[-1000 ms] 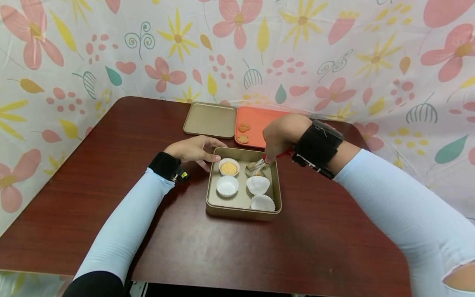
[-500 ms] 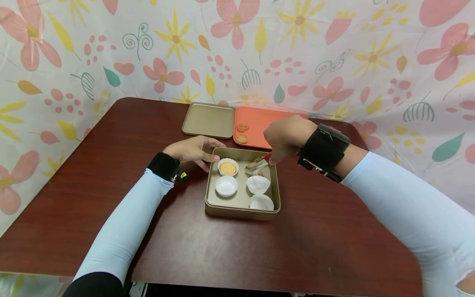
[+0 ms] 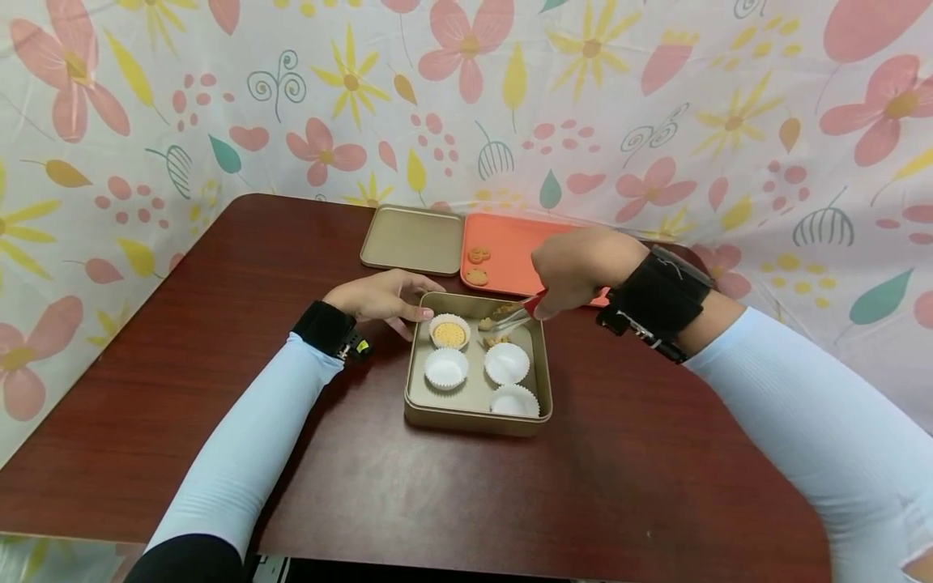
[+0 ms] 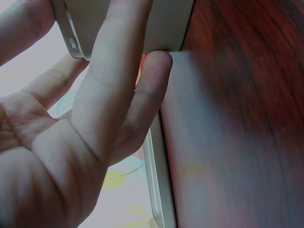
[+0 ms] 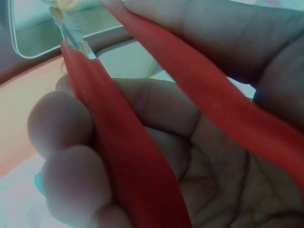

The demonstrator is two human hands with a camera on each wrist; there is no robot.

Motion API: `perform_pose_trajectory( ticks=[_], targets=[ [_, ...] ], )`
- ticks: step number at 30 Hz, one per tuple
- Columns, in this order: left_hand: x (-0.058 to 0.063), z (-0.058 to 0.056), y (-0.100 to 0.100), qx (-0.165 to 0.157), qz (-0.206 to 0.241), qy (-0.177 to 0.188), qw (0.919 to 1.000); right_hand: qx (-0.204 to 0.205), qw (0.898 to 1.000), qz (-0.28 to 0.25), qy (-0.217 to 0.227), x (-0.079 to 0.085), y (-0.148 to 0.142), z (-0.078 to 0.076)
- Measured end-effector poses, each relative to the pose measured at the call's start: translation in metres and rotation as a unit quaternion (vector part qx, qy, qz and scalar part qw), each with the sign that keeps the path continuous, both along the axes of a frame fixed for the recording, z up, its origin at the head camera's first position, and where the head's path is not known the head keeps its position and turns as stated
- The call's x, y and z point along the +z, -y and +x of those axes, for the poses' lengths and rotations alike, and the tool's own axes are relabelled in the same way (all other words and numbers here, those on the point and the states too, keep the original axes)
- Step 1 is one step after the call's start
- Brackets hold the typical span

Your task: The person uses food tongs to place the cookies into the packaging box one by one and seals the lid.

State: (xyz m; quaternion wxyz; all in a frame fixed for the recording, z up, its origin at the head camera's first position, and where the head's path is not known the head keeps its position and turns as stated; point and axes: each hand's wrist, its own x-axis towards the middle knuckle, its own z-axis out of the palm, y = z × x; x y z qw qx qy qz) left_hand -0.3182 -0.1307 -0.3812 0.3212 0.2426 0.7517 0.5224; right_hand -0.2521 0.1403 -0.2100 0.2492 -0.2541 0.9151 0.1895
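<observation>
A gold rectangular tin (image 3: pixel 477 419) stands on the table. My left hand (image 3: pixel 382 298) is at its back-left corner, thumb tip at the rim and other fingers along the outer walls. My right hand (image 3: pixel 572 271) grips red-handled metal tongs (image 5: pixel 128 152) over the tin's back right; in the right wrist view the two handles stand apart. A brown cookie (image 3: pixel 496 342) lies by the tongs' tips, partly covered by them. A yellow round cookie (image 3: pixel 449 332) sits in a white paper cup at back left. Three other white paper cups (image 3: pixel 446 368) stand in the tin.
Behind the tin lies an orange tray (image 3: pixel 503 243) with a pretzel-shaped cookie (image 3: pixel 478 255) and a round cookie (image 3: pixel 477 277) on its left side. A gold lid (image 3: pixel 412 239) lies left of it. A flower-printed curtain (image 3: pixel 466 105) hangs behind the dark wood table (image 3: pixel 328 461).
My right hand has moved right with the tongs, drawing their tips back and showing more of the cookie. The middle right paper cup now looks rounder and more upright. My left hand stays put.
</observation>
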Motion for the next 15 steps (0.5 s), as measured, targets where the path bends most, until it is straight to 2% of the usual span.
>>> perform_pose_trajectory(
  ticks=[12,15],
  targets=[
    [-0.001,0.000,-0.001,-0.008,0.005,-0.002,1.0000,-0.010,0.998,-0.061,-0.005,0.025,-0.018,0.008],
    [0.000,0.001,0.000,-0.009,0.006,-0.004,0.9999,-0.014,0.998,-0.058,-0.016,0.031,-0.023,0.012]
  ],
)
